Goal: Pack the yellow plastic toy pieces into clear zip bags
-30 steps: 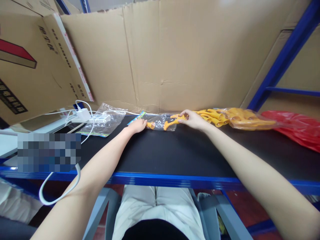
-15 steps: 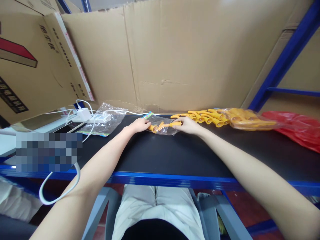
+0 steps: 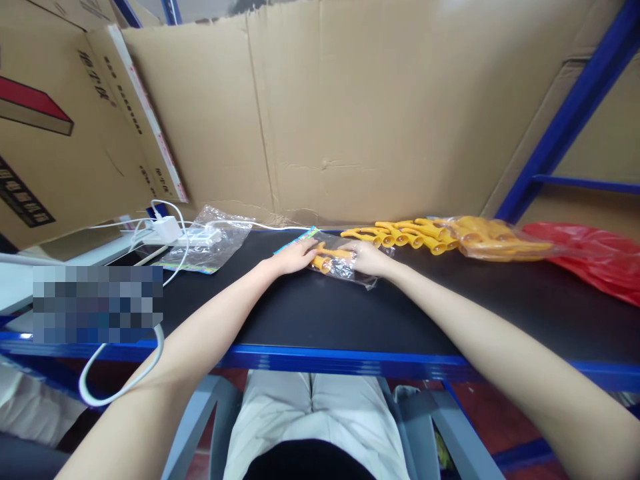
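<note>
A small clear plastic bag (image 3: 345, 267) with a coloured header strip lies on the black shelf top (image 3: 380, 310), holding orange rubber toys (image 3: 327, 259). My left hand (image 3: 295, 257) pinches the bag's left end by the header. My right hand (image 3: 367, 259) grips the bag's right end, fingers closed on the plastic. Both hands meet at the bag, at the back of the shelf.
A row of loose orange toys (image 3: 400, 235) and a full clear bag of them (image 3: 493, 239) lie to the right, then a red plastic bag (image 3: 590, 257). Empty clear bags (image 3: 213, 243), a white charger (image 3: 167, 230) and cables sit left. Cardboard walls the back.
My right hand moved from the loose toy row to the bag, and the orange toy went into it. Both hands and the bag have shifted slightly right and toward me.
</note>
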Tool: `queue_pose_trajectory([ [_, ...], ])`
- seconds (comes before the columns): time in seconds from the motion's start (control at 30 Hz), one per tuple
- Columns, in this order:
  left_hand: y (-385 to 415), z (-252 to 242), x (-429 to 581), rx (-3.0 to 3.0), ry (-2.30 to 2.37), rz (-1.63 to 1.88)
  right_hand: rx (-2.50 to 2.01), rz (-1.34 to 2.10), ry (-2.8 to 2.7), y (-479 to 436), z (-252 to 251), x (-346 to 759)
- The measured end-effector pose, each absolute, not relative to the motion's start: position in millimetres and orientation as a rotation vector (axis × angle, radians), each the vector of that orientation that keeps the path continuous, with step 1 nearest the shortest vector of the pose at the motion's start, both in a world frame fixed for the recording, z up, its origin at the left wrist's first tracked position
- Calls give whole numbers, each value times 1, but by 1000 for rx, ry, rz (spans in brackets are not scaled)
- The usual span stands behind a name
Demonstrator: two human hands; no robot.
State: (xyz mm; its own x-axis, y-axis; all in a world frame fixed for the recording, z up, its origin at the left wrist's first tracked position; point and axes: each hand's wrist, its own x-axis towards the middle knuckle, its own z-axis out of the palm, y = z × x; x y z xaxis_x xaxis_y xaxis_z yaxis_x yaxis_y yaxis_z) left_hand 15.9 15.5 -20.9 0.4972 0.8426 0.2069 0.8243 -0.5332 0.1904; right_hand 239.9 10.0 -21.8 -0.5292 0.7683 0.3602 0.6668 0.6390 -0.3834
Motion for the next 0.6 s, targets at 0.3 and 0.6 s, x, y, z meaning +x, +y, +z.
queue_pose_trajectory([
  [0.3,13,-21,23,2616,1310,335,-1369,-78,-2355,13,-28,239],
  [0.6,8,-18,25,2620,1263,379,-1204,-132,-2421,29,-38,241],
])
